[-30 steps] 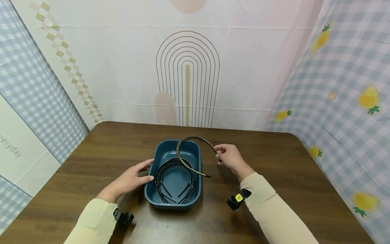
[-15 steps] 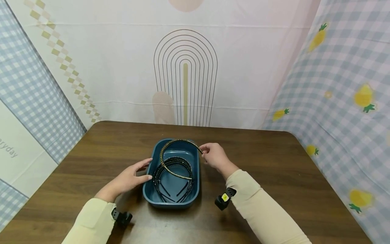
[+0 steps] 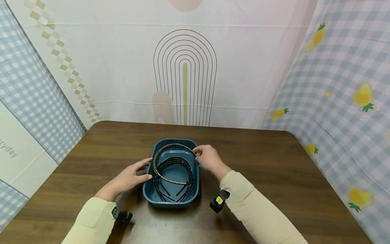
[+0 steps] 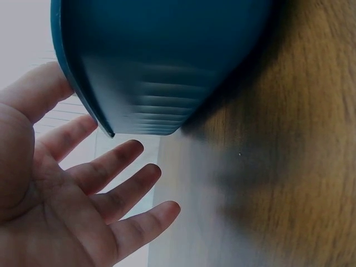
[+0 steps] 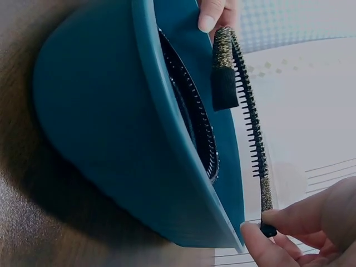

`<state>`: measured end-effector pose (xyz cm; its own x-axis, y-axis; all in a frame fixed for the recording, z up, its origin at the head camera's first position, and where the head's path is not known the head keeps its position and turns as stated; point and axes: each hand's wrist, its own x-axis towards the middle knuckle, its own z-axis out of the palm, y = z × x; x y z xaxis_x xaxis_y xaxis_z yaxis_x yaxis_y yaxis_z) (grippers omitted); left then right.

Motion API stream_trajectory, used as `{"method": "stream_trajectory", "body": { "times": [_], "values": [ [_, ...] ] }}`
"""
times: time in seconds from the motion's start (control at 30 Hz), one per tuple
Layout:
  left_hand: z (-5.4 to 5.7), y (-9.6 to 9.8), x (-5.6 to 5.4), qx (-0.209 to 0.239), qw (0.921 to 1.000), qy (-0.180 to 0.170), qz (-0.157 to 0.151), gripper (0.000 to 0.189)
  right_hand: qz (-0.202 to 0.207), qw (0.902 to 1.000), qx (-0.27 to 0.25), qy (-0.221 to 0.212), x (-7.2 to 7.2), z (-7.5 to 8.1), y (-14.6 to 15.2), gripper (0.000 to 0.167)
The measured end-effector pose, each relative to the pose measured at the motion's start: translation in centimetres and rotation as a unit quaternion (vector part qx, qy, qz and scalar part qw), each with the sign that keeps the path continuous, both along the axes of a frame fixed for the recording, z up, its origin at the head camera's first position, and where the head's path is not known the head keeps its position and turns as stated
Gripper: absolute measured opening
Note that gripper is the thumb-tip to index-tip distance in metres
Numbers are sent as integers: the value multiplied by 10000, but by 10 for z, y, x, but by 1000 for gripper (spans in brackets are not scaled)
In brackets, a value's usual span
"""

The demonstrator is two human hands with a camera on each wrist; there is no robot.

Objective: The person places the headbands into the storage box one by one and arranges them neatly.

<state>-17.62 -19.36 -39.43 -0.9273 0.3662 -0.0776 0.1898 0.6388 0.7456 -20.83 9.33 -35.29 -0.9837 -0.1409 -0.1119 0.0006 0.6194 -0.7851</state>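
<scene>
My right hand (image 3: 210, 160) pinches one end of a gold-and-black toothed headband (image 3: 155, 157) between thumb and fingers. That headband is over the blue plastic tub (image 3: 146, 196), overlapping the black headbands in the head view. In the right wrist view, its other end, a black tip (image 5: 225, 89), hangs above the tub's rim. Several black headbands (image 3: 190, 171) lie together inside the tub, their ends toward the near side. On the tub's left side, my left hand (image 3: 128, 179) has its fingers spread, thumb and index fingertip at the rim.
The tub stands on a brown wooden table (image 3: 259, 162). Behind the table hangs a white printed cloth (image 3: 243, 67). Blue checked cloth (image 3: 332, 112) borders the right side, and more checked cloth is at the left.
My right hand has moved left and slightly toward me, bringing the gold headband from the tub's right edge to above the tub and lower. My left hand has stayed at the rim.
</scene>
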Motion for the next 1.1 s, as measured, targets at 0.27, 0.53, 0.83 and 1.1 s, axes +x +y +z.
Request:
{"method": "stream_trajectory", "body": {
  "times": [0.27,0.53,0.83,1.1],
  "values": [
    [1,0,0,40,10000,61,-55,66,71,9995,300,33,0,0,-4,28],
    [1,0,0,11,10000,12,-40,67,182,9976,619,239,2,0,-8,27],
    [3,0,2,39,10000,-10,-79,66,301,9953,867,299,4,-1,-14,30],
    [3,0,2,-24,10000,9,-77,66,378,9967,717,-39,5,-1,-14,26]
  ]
}}
